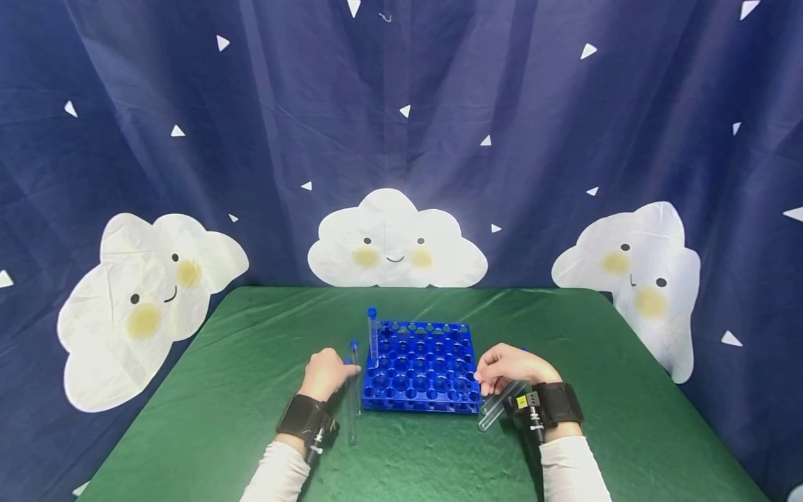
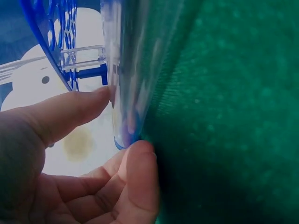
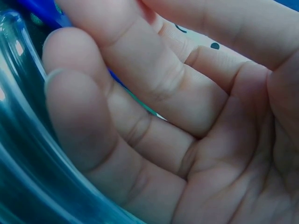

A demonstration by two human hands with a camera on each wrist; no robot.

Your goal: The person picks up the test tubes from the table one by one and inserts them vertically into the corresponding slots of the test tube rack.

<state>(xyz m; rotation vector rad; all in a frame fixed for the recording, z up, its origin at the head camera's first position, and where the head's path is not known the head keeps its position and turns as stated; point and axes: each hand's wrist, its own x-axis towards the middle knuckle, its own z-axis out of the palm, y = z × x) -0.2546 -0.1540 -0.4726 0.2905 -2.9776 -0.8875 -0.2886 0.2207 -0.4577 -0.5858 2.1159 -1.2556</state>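
Note:
In the left wrist view, my left hand (image 2: 93,163) has its thumb against a clear test tube (image 2: 133,79) and a curled finger by its blue cap. This tube and a second blue-capped test tube (image 1: 356,397) lie left of the blue test tube rack (image 1: 420,362). One capped tube (image 1: 373,338) stands upright in the rack's left side. At the rack's right edge, my right hand (image 1: 514,366) has curled fingers, with thumb and index fingertip at the edge; their exact contact is hidden. Below that hand lie clear test tubes (image 1: 492,418), partly covered by it.
A green cloth (image 1: 408,460) covers the table. Behind it hangs a dark blue curtain (image 1: 351,139) with white clouds and triangles. Each wrist wears a black strap (image 1: 558,404) with a small camera.

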